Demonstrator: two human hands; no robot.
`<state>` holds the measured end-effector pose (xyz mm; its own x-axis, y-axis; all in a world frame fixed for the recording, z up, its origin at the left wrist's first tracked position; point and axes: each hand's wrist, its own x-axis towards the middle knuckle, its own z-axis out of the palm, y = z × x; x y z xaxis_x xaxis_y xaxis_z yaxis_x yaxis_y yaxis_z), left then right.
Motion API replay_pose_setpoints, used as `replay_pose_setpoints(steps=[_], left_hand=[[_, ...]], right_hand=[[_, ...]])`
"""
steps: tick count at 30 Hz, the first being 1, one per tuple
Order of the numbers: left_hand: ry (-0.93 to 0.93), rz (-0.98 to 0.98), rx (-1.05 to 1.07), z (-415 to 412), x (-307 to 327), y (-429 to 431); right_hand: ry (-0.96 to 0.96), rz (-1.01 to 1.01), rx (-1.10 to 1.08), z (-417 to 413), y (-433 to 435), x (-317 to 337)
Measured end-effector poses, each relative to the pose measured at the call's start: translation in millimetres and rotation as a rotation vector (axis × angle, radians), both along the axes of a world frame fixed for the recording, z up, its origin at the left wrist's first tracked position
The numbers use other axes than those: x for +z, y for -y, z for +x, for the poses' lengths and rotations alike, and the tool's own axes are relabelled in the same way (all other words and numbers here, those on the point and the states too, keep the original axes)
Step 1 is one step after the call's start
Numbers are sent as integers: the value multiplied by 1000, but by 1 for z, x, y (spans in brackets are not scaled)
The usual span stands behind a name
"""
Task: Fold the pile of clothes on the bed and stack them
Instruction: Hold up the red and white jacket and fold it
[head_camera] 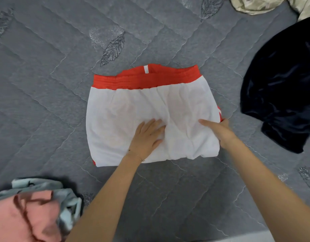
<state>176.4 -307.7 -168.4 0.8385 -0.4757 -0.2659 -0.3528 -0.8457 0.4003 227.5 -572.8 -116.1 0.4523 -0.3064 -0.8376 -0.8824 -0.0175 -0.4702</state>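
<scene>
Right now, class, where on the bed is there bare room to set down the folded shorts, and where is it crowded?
Widest bare quilt: left of the shorts, above the pink and blue clothes. Another strip runs beyond the shorts, up to the beige cloth. The right is crowded: the dark garment lies close to the shorts.

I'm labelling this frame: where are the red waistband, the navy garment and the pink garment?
red waistband (pixel 133 81), head view, middle of the band
navy garment (pixel 281 88), head view, crumpled centre
pink garment (pixel 7 220), head view, flat top surface
</scene>
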Motion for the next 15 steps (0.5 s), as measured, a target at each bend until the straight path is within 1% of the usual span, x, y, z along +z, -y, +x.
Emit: replay_pose_setpoints(steps=[1, 3, 4, 5, 6, 8, 9, 11, 13, 15], left_hand=[[-9, 26, 0, 0, 0, 3], [-54, 81, 44, 0, 5, 9], [-86, 52, 94, 0, 6, 11], [-119, -28, 160, 0, 10, 11], [-129, -151, 252, -1, 17, 10], [-153, -406, 492, 1, 35, 2], [-225, -504, 614, 3, 46, -4], [-433, -667, 807, 8, 64, -19], [-545, -798, 912, 13, 78, -34], [-528, -848, 957, 14, 87, -50]], right_hand=[[2, 46, 1, 1, -2, 3], [89, 72, 57, 2, -9, 12], [149, 62, 95, 3, -15, 17], [207, 55, 127, 3, -21, 23], [257, 68, 152, 4, -28, 29], [329, 99, 186, 6, -46, 41], [348, 110, 209, 7, -56, 45], [373, 131, 275, 8, -80, 52], [407, 123, 345, 8, -109, 59], [444, 94, 447, 7, -139, 63]])
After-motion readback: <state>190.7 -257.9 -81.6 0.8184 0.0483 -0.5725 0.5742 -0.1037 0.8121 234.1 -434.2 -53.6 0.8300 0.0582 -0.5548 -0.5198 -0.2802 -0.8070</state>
